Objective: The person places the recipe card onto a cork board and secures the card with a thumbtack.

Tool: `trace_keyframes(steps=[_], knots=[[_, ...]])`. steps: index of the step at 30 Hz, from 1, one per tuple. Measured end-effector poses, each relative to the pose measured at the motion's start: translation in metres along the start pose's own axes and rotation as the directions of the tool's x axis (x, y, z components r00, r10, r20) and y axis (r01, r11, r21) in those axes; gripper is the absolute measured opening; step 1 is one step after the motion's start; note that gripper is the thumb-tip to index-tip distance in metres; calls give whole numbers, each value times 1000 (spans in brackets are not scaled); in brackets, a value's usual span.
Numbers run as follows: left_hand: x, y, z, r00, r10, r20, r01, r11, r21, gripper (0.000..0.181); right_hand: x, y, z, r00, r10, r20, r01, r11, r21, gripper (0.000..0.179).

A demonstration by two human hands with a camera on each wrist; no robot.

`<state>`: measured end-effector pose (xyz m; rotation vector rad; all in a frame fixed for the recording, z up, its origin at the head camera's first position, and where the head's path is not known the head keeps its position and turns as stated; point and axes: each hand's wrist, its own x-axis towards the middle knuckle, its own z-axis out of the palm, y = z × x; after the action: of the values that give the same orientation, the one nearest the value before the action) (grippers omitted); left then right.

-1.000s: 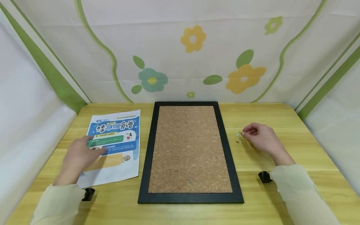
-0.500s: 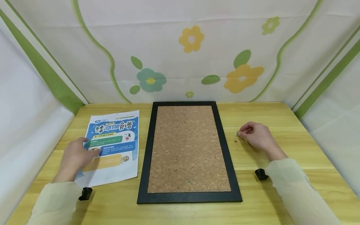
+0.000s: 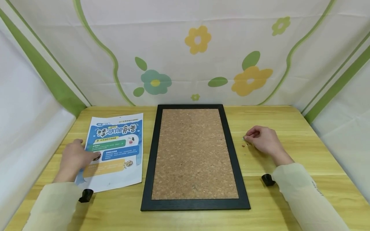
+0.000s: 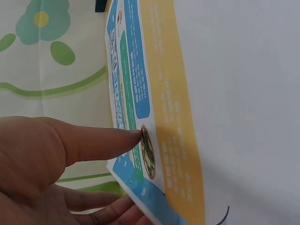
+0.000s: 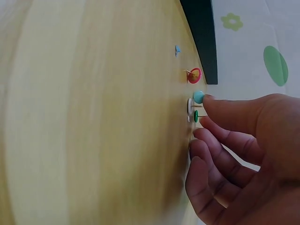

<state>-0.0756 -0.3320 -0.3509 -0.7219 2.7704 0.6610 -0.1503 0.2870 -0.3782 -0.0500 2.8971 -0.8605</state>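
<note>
In the head view my left hand [image 3: 75, 155] is at the left edge of a printed paper sheet [image 3: 127, 179]. The left wrist view shows the thumb over the sheet's printed face and the other fingertips hidden behind its edge. My right hand [image 3: 264, 141] is down at several small thumbtacks on the table. In the right wrist view, its thumb tip meets a light blue thumbtack [image 5: 198, 97], and the index fingertip is by the pin of a green thumbtack [image 5: 196, 116]. Whether either tack is pinched is unclear. A white thumbtack [image 5: 190, 106] lies beside them.
A black-framed cork board [image 3: 196, 154] lies flat between the hands. A red thumbtack [image 5: 194, 75] and a small blue piece [image 5: 177, 49] lie farther along the wooden table [image 3: 196, 221]. A flower-printed curtain [image 3: 179, 64] stands behind the table.
My left hand has drawn left across the sheet to its edge, and the sheet's left side has shifted slightly. My right hand stays by the thumbtacks; the small ring-like shape at its fingertips no longer shows.
</note>
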Motion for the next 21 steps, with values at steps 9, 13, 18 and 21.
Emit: trace_keyframes(steps=[9,13,18,21], knots=[[1,-3,6,999,6,-50,-10,996,-90,68,2,0,2,1000,-2,4,2,1000,5,23],[1,-5,6,998,2,-64,-10,992,-128,54,2,0,2,1000,-5,0,5,1000,2,22],[2,-7,6,998,-43,-44,34,983,-182,50,1,0,3,1000,-2,7,2,1000,7,23],[2,-7,6,997,-73,-38,63,973,-223,51,1,0,3,1000,0,9,0,1000,10,24]])
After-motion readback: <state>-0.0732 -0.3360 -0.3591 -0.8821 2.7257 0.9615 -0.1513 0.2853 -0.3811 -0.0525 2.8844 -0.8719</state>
